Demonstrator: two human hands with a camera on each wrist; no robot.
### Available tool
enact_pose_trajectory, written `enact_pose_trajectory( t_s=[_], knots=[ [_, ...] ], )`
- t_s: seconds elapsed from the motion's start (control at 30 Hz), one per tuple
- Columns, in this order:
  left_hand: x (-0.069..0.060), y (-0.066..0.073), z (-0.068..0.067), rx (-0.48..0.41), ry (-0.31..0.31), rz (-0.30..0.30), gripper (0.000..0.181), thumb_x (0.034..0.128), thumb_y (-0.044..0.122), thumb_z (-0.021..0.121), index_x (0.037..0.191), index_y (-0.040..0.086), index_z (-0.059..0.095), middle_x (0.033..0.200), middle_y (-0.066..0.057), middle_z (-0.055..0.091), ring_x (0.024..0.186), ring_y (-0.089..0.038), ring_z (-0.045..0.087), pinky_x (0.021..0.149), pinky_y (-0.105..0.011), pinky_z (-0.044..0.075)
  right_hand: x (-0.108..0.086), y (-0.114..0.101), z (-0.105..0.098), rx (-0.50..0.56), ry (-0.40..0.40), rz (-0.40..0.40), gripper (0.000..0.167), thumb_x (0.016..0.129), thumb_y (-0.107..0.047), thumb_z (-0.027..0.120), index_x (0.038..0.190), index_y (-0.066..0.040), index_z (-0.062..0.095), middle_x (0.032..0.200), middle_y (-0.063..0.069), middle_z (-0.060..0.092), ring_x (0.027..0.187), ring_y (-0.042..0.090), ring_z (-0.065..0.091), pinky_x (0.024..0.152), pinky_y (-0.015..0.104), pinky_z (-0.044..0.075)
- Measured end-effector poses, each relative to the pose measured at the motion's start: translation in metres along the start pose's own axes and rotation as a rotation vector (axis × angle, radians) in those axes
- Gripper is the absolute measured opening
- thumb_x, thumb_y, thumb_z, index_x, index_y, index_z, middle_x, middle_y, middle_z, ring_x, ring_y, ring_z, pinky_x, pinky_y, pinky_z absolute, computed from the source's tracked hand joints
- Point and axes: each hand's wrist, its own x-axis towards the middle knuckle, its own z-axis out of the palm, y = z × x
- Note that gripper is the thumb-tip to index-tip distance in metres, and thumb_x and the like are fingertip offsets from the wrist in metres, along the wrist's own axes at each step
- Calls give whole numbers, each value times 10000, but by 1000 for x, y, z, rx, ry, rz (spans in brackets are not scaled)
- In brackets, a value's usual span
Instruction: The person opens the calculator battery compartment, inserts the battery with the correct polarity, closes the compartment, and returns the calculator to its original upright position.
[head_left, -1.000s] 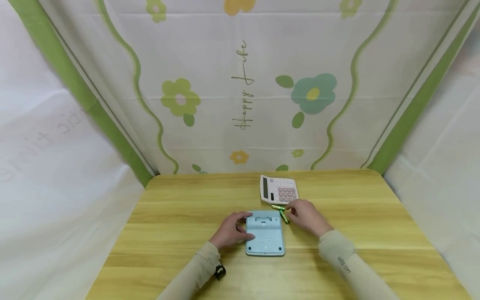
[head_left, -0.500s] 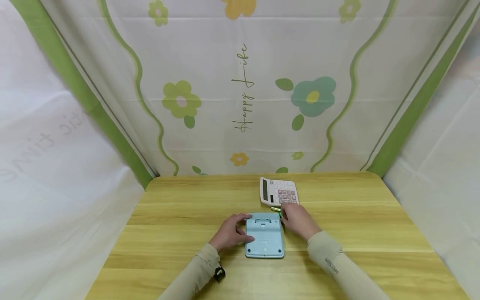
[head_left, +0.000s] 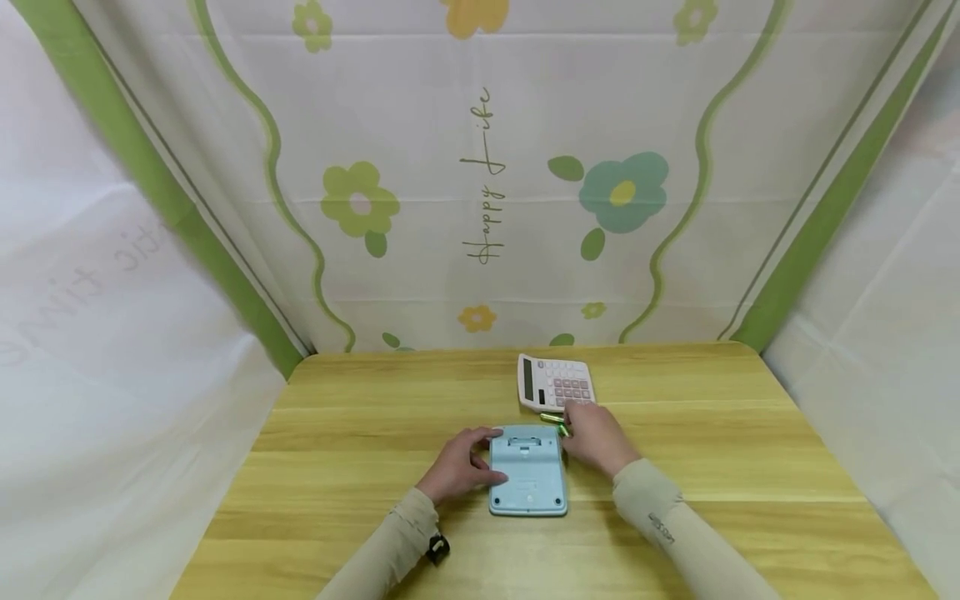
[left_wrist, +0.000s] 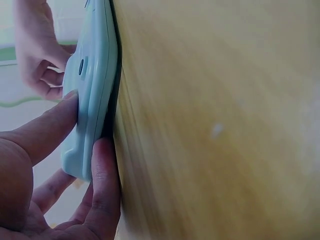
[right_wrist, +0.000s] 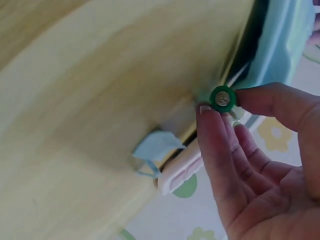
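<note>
A light blue calculator (head_left: pixel 528 483) lies face down on the table, its battery recess (head_left: pixel 524 442) uncovered near the top edge. The left hand (head_left: pixel 459 468) grips its left side; in the left wrist view the thumb is on the back and fingers are at the edge of the calculator (left_wrist: pixel 92 90). Beside the top right corner, the right hand (head_left: pixel 598 437) pinches a green battery (right_wrist: pixel 223 98) between thumb and index finger, its flat end facing the right wrist camera. Another green battery (head_left: pixel 552 417) lies just above that corner.
Behind the batteries, a white and pink calculator (head_left: pixel 562 383) lies face up. In the right wrist view a small light blue cover piece (right_wrist: pixel 158 145) rests on the wooden table (head_left: pixel 360 417). A patterned curtain (head_left: pixel 480 167) stands behind the table.
The right hand has moved left, closer to the blue calculator, and taken hold of one green battery. The left hand has kept its grip on the calculator.
</note>
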Motion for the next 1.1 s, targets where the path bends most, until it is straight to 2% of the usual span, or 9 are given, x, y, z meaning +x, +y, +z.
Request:
enact_pose_trajectory(
  t_s=[0.13,0.23,0.33,0.43,0.67,0.83,1.1],
  knots=[
    [1,-1,2,-4,6,-13,683,827,239,897,1441,207,599,1278,-95,594,841,-139,631,752,-270,555,-4,2,-7,65,-6,7,360,790,-84,817,1121,-46,681,795,10,620,695,177,569,621,307,501],
    [1,0,1,-3,9,-6,684,828,245,897,1443,205,600,1278,-95,595,846,-136,632,756,-268,558,-7,5,-13,78,31,-39,400,803,-80,784,1193,-32,708,773,-1,617,678,164,551,612,304,477],
    [1,1,0,2,8,9,687,828,234,897,1446,191,599,1270,-95,600,842,-124,638,751,-261,561,-10,9,-21,93,86,-121,343,799,-71,763,1140,-35,750,764,-18,631,678,139,547,626,302,469],
    [0,0,0,13,6,27,687,829,218,895,1446,172,596,1259,-102,607,831,-112,645,741,-253,562,-14,12,-27,158,120,-200,269,807,-58,766,1076,-50,753,801,-34,658,704,104,593,657,280,515],
    [-2,-1,-1,15,-2,53,688,835,209,891,1449,139,589,1259,-128,602,835,-120,650,736,-256,563,-20,18,-33,343,121,-318,187,877,-28,775,1038,-83,696,933,-3,696,853,120,686,764,252,592],
    [-2,-2,-1,14,0,52,689,831,207,894,1446,138,592,1248,-125,603,833,-128,646,734,-260,561,-22,19,-34,416,116,-356,184,888,-28,799,1009,-112,690,982,23,707,913,170,724,794,260,605],
    [-2,1,-1,3,-1,52,678,832,197,893,1439,143,597,1248,-121,603,826,-122,651,734,-258,563,-23,19,-32,445,124,-386,219,871,25,795,989,-128,692,1004,22,707,962,202,736,823,253,604]
  ],
)
